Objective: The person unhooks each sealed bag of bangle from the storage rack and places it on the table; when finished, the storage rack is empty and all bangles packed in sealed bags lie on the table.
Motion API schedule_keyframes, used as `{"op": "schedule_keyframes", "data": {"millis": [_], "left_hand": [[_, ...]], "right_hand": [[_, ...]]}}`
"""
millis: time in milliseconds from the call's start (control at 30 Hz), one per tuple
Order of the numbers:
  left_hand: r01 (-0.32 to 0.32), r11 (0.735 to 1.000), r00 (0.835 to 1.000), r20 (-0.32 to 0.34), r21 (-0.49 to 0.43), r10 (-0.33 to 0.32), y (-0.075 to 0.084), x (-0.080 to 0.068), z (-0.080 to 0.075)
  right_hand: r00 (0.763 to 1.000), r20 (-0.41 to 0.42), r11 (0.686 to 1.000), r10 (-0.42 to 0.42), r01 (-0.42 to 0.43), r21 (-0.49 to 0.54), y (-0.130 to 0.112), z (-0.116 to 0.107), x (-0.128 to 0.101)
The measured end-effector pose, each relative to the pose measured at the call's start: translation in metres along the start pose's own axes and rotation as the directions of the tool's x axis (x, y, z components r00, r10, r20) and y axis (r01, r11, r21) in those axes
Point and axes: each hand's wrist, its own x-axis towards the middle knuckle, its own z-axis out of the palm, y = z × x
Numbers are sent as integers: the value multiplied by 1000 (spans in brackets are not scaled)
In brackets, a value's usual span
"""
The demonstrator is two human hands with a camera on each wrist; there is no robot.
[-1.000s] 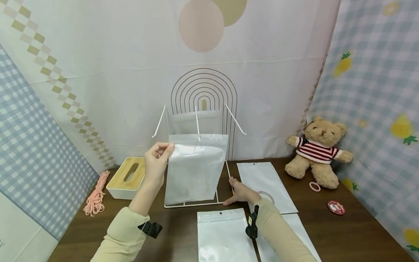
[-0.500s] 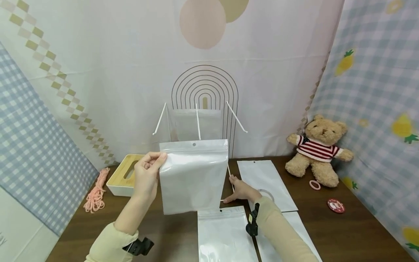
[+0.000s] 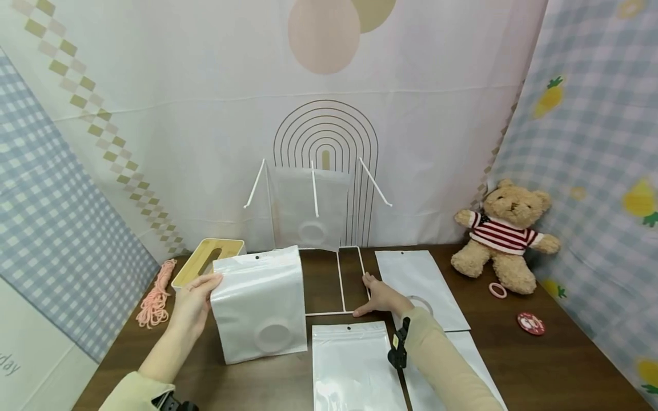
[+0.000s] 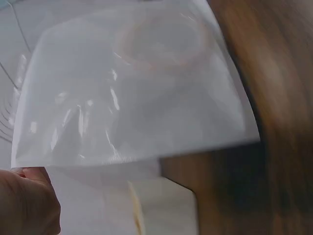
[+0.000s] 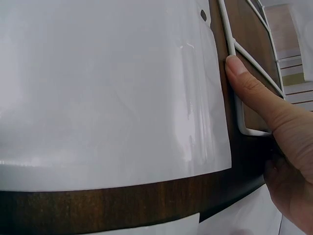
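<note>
Pinched in the left grip (image 3: pixel 192 299): the held pouch (image 3: pixel 259 305), taken by its side edge, thumb on the front, fingers behind. Carried tilted and low over the table (image 3: pixel 565 365), lower edge at or just above the wood; hard to tell which. Seen from the left wrist as a glossy sheet (image 4: pixel 132 93) above that grip (image 4: pixel 27 200), with a faint ring shape showing through.

Flat and uncurled, the right grip (image 3: pixel 380 297), well to the right of the left one, pressing straight fingers on the near corner of the wire rack (image 3: pixel 340 279); thumb along the white rod (image 5: pixel 252 63) in the right wrist view (image 5: pixel 274 127).

Judged partly done: one hung pouch (image 3: pixel 308 208) on the rack's middle hook, beyond both grips; one in hand; a near pouch (image 3: pixel 354 365) lying between the grips; a far pouch (image 3: pixel 413 282) just past the right grip; a third pouch (image 3: pixel 465 354) partly under the right forearm.

Pouches: flat, rectangular, smooth white film, shiny, small hang hole at the top, round bulge inside. Rack: thin, white-coated wire, rectangular base, three slanted hooks. Table: dark wood grain.

Beyond the left grip, a tissue box (image 3: pixel 208 260) with a bamboo lid; further left, a pink cord (image 3: pixel 154 294). Far right of the right grip, a plush teddy bear (image 3: pixel 506 237), a pink ring (image 3: pixel 496 291), a red badge (image 3: pixel 531 323).
</note>
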Motion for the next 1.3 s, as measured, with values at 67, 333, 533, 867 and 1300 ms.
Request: {"op": "schedule_keyframes", "data": {"millis": [67, 333, 533, 867, 1300], "left_hand": [[24, 999, 999, -28, 36, -23, -6, 7, -11], [77, 967, 997, -39, 242, -69, -35, 16, -30], [51, 963, 996, -86, 263, -30, -44, 20, -33], [-114, 974, 965, -210, 194, 154, -36, 32, -38], [-4, 881, 999, -45, 473, 29, -67, 16, -32]], "right_hand": [[1000, 1, 1000, 3, -3, 7, -1, 0, 0], [1000, 6, 1000, -10, 10, 25, 0, 0, 2], [1000, -3, 1000, -21, 21, 12, 0, -5, 1], [1000, 2, 1000, -9, 9, 21, -1, -3, 0], [1000, -5, 1000, 1, -1, 3, 3, 0, 2]]}}
